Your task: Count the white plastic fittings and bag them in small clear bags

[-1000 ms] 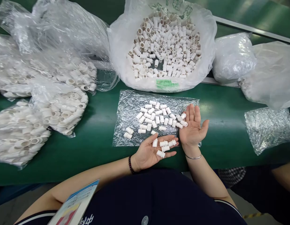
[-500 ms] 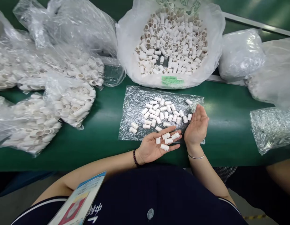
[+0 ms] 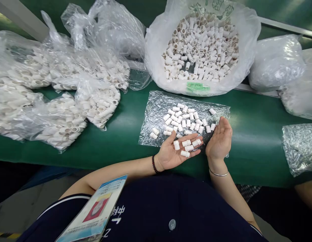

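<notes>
My left hand [image 3: 172,155] lies palm up with its fingers spread, and several white plastic fittings [image 3: 185,154] rest on the palm and fingers. To its right, my right hand [image 3: 219,139] is raised on its edge, fingers extended and nothing in it, beside the right part of a clear plastic sheet [image 3: 150,107]. Several loose white fittings [image 3: 183,123] lie on that sheet, most in a cluster, with two apart at the left and one at the upper right. Behind the sheet stands a large open plastic bag [image 3: 156,64] full of similar fittings [image 3: 208,50].
Clear bags of white fittings [image 3: 62,121] cover the left side of the green table [image 3: 256,141]. At the right are a stuffed plastic bag [image 3: 277,64], another bag [image 3: 299,87] and a stack of clear plastic [image 3: 301,148]. A person's arm [image 3: 307,195] shows at the lower right.
The whole view has shifted, so things appear further right and more bags show at the left. Both hands keep nearly the same pose, and the fittings remain on my left hand.
</notes>
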Tool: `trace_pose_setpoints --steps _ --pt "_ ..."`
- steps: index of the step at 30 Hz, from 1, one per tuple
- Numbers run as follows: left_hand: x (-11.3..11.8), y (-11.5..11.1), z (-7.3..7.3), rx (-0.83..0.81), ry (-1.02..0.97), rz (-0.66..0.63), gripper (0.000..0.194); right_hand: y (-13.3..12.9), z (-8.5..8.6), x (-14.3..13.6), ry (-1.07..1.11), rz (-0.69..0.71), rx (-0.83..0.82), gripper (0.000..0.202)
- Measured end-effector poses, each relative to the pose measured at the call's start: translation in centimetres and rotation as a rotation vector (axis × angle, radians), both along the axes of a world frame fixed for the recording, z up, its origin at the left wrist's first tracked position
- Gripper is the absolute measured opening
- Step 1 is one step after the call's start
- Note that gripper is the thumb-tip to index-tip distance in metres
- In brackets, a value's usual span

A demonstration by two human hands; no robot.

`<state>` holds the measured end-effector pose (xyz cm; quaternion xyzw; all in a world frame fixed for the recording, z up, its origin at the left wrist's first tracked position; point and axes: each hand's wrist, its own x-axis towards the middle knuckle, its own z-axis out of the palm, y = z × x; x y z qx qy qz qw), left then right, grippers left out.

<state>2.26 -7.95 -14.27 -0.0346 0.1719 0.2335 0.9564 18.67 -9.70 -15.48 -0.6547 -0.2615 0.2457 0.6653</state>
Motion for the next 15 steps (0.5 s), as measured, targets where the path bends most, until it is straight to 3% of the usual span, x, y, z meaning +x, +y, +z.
trace_pose_setpoints --steps 4,8,11,15 --pt "-0.7 1.4 1.2 0.074 0.018 0.086 0.074 -0.3 0.3 -0.2 0.033 0.010 0.007 0.045" --pt "-3.2 5.3 2.2 0.276 0.174 0.309 0.070 -0.4 0.4 -0.1 0.024 0.025 -0.004 0.046" --pt "-5.4 8.3 1.8 0.433 0.334 0.450 0.069 -0.3 0.3 0.0 0.023 0.028 -0.006 0.045" --pt "-6.6 10.5 0.4 0.545 0.502 0.513 0.073 -0.3 0.2 0.1 0.004 0.030 -0.007 0.042"
